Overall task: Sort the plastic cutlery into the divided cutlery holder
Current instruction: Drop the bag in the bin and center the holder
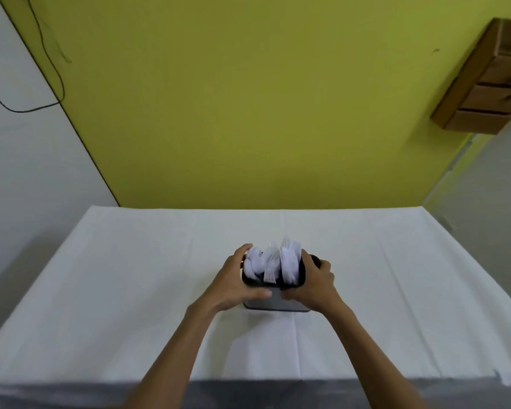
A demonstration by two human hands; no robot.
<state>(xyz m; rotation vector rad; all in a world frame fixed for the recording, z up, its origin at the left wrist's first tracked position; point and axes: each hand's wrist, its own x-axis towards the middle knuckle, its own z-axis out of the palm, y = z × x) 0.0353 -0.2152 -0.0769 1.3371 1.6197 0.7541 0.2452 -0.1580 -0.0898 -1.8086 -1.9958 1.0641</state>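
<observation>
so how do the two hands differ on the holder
The left hand grips the cutlery holder on its left side, the right hand on its right. The left hand's fingertips reach the rim beside the white cutlery; the right hand's curl round the wall. Both thumbs lie on the near face.

Slim bare forearms (177, 349), uncovered along their visible length, ending in bare left grip (233, 283) and right grip (314, 286).

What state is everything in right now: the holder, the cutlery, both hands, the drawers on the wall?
Cutlery holder: upright, held on both sides.
Plastic cutlery: standing inside the holder.
Left hand: grips the holder's left side.
Right hand: grips the holder's right side.
Wall drawers: look shut.
</observation>
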